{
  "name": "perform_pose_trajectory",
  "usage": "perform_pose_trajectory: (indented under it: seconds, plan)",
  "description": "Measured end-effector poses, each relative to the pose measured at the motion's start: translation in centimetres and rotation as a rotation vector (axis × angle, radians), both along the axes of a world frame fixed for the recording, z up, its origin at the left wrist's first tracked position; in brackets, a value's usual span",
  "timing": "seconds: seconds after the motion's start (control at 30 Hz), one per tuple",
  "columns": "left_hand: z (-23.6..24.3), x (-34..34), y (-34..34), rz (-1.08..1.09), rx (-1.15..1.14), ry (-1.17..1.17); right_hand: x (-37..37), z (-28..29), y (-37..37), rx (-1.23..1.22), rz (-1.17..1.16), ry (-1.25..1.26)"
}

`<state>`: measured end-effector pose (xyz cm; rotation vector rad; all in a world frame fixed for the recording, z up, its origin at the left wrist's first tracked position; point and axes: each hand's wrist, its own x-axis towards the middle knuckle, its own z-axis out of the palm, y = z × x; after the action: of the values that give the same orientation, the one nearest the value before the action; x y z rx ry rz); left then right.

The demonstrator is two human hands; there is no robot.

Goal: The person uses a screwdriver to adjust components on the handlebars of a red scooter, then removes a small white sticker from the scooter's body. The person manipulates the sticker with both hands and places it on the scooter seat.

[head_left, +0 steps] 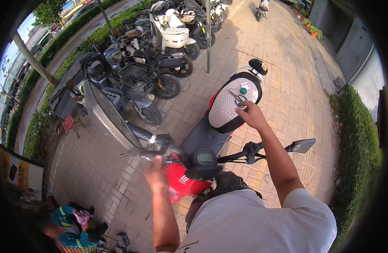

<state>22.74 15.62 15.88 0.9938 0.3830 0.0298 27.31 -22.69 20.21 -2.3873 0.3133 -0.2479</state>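
Observation:
A red scooter (184, 181) stands in front of me, its seat (227, 111) under a pale patterned cover. My right hand (253, 115) is over the seat, thumb and finger closed at the loop handles of a pair of scissors (238, 95). Beside the blades lie a small round green piece (243, 90) and a white label (245, 85). My left hand (157, 176), smeared by motion, is closed at the lower end of a long grey-rimmed pane (107, 111), which slants up to the left. Some of its fingers are hidden. The handlebar display (205, 157) lies between my arms.
Several parked scooters (137, 71) line the left. A thin pole (208, 38) rises from the paving. The right mirror (303, 145) juts out past my right forearm. A hedge (357, 130) borders the right. A person in blue (69, 223) sits low at the left, holding pink cloth.

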Motion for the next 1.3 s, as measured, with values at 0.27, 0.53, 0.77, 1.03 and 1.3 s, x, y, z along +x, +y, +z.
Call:
perform_pose_trajectory:
  seconds: [0.27,0.53,0.77,1.03,1.3]
  plan:
    - [0.2,0.3,-0.4,-0.039,-0.027,-0.079,9.1,-18.7,-14.6,0.227,-0.761,0.094]
    - [2.4,-0.5,-1.9,0.003,0.039,-0.03,14.2,-25.0,-17.5,-0.03,-0.505,0.37]
    - [1.9,-1.6,-1.3,0.139,0.062,0.071,21.1,-30.9,-25.9,-0.431,-0.235,0.284]
    - [2.6,-1.4,-2.6,0.134,0.009,0.047,23.6,-31.6,-26.6,-0.494,-0.084,0.469]
    - [1.8,0.2,-2.9,-0.018,-0.289,0.032,22.2,-26.4,-23.0,-0.286,-0.113,-0.089]
